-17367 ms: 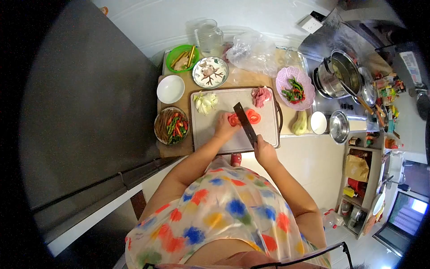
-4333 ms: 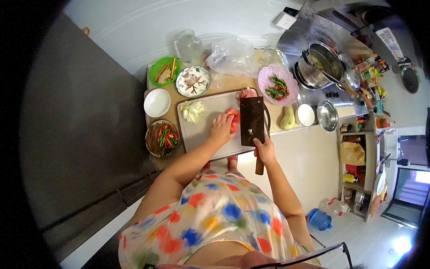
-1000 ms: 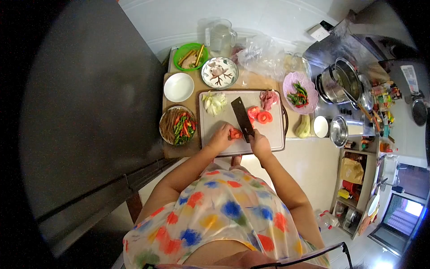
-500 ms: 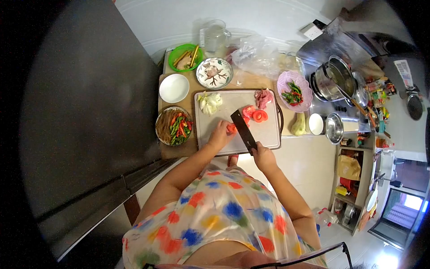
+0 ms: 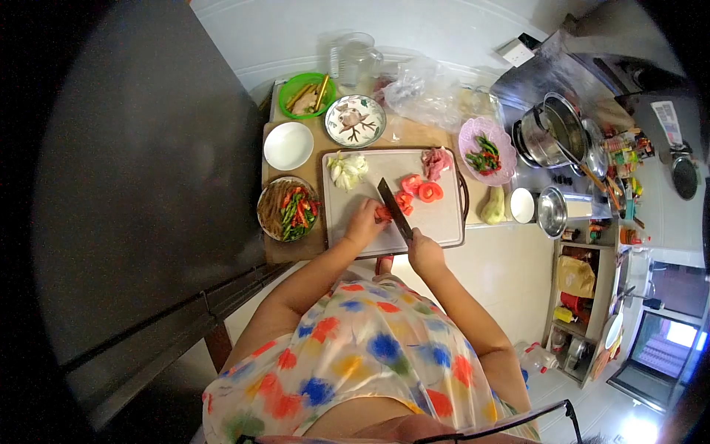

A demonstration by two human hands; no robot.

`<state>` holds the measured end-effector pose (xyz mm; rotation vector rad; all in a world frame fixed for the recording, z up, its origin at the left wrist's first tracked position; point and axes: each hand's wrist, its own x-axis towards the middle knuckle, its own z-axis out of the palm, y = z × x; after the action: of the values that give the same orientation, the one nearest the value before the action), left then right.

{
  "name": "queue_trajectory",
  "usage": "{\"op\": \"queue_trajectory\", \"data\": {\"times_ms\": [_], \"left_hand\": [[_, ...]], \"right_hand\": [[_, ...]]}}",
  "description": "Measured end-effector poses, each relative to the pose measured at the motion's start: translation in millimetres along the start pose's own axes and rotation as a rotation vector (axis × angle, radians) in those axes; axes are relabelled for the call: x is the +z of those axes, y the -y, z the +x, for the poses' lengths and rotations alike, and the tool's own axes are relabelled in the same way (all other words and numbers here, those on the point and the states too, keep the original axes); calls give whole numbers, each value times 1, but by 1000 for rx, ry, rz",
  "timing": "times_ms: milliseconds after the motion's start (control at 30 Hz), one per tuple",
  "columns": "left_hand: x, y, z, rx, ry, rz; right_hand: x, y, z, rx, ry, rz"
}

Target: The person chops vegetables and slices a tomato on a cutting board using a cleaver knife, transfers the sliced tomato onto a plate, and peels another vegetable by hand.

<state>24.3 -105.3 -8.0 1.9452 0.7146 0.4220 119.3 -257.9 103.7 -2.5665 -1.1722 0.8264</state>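
Home kitchen: pot (image 5: 543,140) on stove, cutting board (image 5: 347,214), bowls of chopped vegetables (image 5: 299,211)

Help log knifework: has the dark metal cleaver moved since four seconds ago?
Yes, the cleaver moved left over the pale rectangular board, away from its right edge.

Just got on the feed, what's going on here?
A person is cutting tomato on a cutting board. The left hand steadies a tomato piece, and the right hand holds a cleaver right beside it. Other cut tomato pieces lie to the right of the blade. Pale sliced vegetable sits at the board's far left and raw meat at its far right. A pink plate of chopped peppers stands beyond the board's right side.
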Motion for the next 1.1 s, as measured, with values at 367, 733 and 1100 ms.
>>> {"op": "queue_trajectory", "data": {"times_ms": [367,733,1100], "left_hand": [[-16,9,11,143,105,-27],[-14,7,3,183,-59,75],[-18,2,3,211,-66,9]], "right_hand": [[33,-30,33,56,-123,354],[-10,-17,-10,-63,-90,23],[-11,-9,-24,-68,-11,-64]]}}
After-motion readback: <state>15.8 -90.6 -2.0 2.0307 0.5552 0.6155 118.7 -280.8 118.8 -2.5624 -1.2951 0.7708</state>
